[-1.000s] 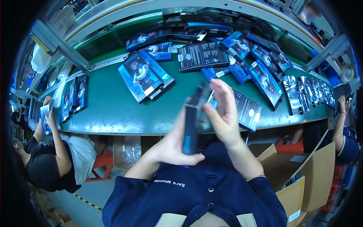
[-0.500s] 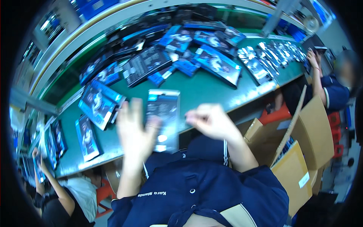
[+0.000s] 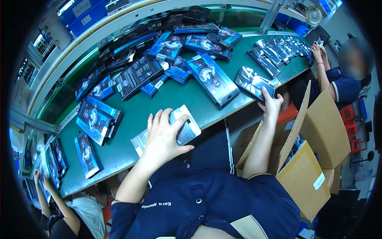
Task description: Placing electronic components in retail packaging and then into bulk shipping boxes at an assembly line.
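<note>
My left hand (image 3: 165, 135) lies with spread fingers over a flat printed package (image 3: 186, 129) at the table's near edge. The package has a pale rim and a grey printed face, partly covered by the hand. Farther right, my right hand (image 3: 272, 104) has its fingers on the near corner of a flat dark packet (image 3: 252, 81) with a shiny clear wrap. This packet lies at the table edge, apart from a row of similar shiny packets (image 3: 264, 63). Between my hands and beyond them lies a blue-and-black picture box (image 3: 213, 79).
Many blue-and-black boxes (image 3: 139, 75) are heaped at the back of the green table (image 3: 119, 135). More boxes (image 3: 88, 155) lie at the left. An open cardboard carton (image 3: 304, 179) stands at my right. People work at both ends, one hand (image 3: 317, 52) at far right.
My left hand has come down onto the printed package, which now lies turned at an angle. My right hand has reached out to the right and touches a shiny packet. The view has shifted.
</note>
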A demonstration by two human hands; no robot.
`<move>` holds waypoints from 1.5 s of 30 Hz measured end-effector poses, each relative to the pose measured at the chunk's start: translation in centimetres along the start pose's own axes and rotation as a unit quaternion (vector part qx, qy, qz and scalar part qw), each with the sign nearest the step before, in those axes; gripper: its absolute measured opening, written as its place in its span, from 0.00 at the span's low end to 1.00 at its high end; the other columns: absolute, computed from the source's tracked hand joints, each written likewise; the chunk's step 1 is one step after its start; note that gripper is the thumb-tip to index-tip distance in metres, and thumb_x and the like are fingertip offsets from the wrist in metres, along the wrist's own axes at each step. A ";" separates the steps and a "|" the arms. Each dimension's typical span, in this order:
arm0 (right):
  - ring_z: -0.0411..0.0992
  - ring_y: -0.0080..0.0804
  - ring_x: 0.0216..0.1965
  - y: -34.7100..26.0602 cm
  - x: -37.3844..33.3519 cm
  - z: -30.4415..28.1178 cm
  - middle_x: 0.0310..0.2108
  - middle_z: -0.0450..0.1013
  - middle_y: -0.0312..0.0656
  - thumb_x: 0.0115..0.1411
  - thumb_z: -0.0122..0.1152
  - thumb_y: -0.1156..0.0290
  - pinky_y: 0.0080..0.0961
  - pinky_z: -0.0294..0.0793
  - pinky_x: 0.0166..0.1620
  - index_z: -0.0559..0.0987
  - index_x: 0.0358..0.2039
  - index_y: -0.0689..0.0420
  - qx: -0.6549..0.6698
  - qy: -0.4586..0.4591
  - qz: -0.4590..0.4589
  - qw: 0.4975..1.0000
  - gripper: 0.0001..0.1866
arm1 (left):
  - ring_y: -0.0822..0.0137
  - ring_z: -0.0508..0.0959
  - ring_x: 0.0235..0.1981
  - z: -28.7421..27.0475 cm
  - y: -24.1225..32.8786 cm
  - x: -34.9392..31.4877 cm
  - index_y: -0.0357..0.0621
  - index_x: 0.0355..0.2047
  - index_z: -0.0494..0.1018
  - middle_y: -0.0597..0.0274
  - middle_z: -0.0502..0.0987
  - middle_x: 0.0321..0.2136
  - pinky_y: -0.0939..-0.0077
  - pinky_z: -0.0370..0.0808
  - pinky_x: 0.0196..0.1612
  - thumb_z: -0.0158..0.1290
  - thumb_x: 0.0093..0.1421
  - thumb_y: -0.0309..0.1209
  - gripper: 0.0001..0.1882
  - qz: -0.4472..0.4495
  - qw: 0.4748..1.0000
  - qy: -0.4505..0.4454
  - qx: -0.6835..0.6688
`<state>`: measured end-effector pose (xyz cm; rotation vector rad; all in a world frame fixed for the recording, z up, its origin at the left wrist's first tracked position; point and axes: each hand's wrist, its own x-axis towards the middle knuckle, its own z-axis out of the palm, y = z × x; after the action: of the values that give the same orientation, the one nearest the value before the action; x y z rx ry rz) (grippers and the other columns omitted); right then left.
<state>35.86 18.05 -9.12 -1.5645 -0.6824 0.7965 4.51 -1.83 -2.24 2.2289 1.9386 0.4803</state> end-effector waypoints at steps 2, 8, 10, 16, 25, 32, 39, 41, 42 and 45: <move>0.76 0.31 0.42 -0.3 -1.3 -2.5 0.51 0.71 0.54 0.53 0.72 0.72 0.23 0.77 0.27 0.62 0.59 0.69 -0.029 -0.047 -0.077 0.996 0.37 | 0.43 0.70 0.50 -0.2 -0.4 0.3 0.49 0.55 0.70 0.43 0.66 0.50 0.52 0.65 0.55 0.73 0.32 0.41 0.46 0.004 0.999 0.021 -0.038; 0.72 0.28 0.49 -4.8 -13.4 -1.3 0.53 0.70 0.47 0.59 0.59 0.85 0.26 0.74 0.53 0.59 0.65 0.66 0.321 -0.296 -0.156 0.886 0.33 | 0.49 0.71 0.48 -2.5 0.8 1.4 0.46 0.62 0.63 0.45 0.66 0.48 0.55 0.68 0.50 0.73 0.32 0.41 0.54 0.053 0.991 0.073 -0.101; 0.73 0.27 0.49 -5.6 -13.1 -1.2 0.52 0.70 0.47 0.60 0.58 0.84 0.25 0.74 0.53 0.59 0.65 0.66 0.284 -0.375 -0.103 0.876 0.33 | 0.51 0.71 0.46 -3.6 0.7 1.3 0.41 0.63 0.60 0.45 0.67 0.47 0.57 0.70 0.48 0.74 0.30 0.41 0.58 0.092 0.950 0.174 -0.242; 0.72 0.28 0.52 -5.5 -13.8 0.2 0.54 0.69 0.47 0.61 0.56 0.83 0.26 0.71 0.56 0.59 0.66 0.65 0.255 -0.488 -0.033 0.834 0.33 | 0.48 0.72 0.52 -3.8 -1.4 0.8 0.39 0.62 0.62 0.48 0.70 0.51 0.57 0.68 0.54 0.73 0.29 0.41 0.57 0.250 0.898 0.240 -0.270; 0.68 0.31 0.56 -10.9 -15.9 0.2 0.58 0.67 0.48 0.55 0.61 0.86 0.22 0.69 0.56 0.57 0.66 0.67 0.162 -0.442 -0.353 0.809 0.39 | 0.51 0.72 0.47 -5.5 -2.7 -0.9 0.34 0.67 0.53 0.48 0.71 0.48 0.61 0.66 0.53 0.75 0.27 0.44 0.67 0.185 0.948 0.185 -0.182; 0.72 0.40 0.55 -13.2 -19.2 3.7 0.57 0.68 0.55 0.55 0.59 0.85 0.27 0.73 0.53 0.57 0.66 0.68 -0.035 -0.450 -0.576 0.681 0.38 | 0.53 0.73 0.45 -4.3 -0.9 0.8 0.32 0.69 0.47 0.49 0.72 0.48 0.62 0.66 0.47 0.75 0.26 0.40 0.71 0.154 0.927 0.310 -0.141; 0.72 0.48 0.40 -12.5 -21.6 6.6 0.44 0.72 0.51 0.50 0.67 0.76 0.40 0.72 0.45 0.80 0.35 0.62 0.039 -0.465 -0.656 0.592 0.11 | 0.58 0.75 0.47 -0.9 -1.7 1.2 0.40 0.63 0.46 0.49 0.68 0.49 0.65 0.73 0.50 0.78 0.31 0.44 0.66 0.014 0.816 0.437 -0.379; 0.72 0.40 0.47 -11.6 -21.3 7.5 0.50 0.69 0.51 0.56 0.62 0.77 0.34 0.72 0.49 0.80 0.38 0.63 0.037 -0.565 -0.534 0.628 0.08 | 0.61 0.74 0.47 0.2 -2.3 0.5 0.44 0.53 0.55 0.52 0.67 0.47 0.67 0.73 0.49 0.78 0.34 0.40 0.52 -0.019 0.816 0.465 -0.343; 0.71 0.37 0.50 -11.1 -21.3 7.7 0.52 0.68 0.50 0.59 0.60 0.77 0.32 0.72 0.51 0.80 0.39 0.63 0.066 -0.624 -0.409 0.663 0.08 | 0.61 0.74 0.47 0.2 -2.4 0.2 0.44 0.53 0.55 0.52 0.67 0.47 0.67 0.73 0.49 0.78 0.34 0.40 0.52 -0.022 0.817 0.465 -0.340; 0.73 0.31 0.47 -9.0 -25.3 8.9 0.51 0.70 0.45 0.63 0.56 0.78 0.27 0.74 0.52 0.77 0.45 0.66 0.311 -0.548 -0.061 0.774 0.11 | 0.66 0.74 0.48 -0.4 -2.1 0.1 0.46 0.46 0.58 0.50 0.69 0.49 0.70 0.73 0.50 0.70 0.50 0.28 0.32 0.062 0.804 0.464 -0.366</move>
<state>13.70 4.38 1.99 -0.3141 -1.1577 1.6453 2.37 -1.44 -2.51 1.6590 1.3932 2.2144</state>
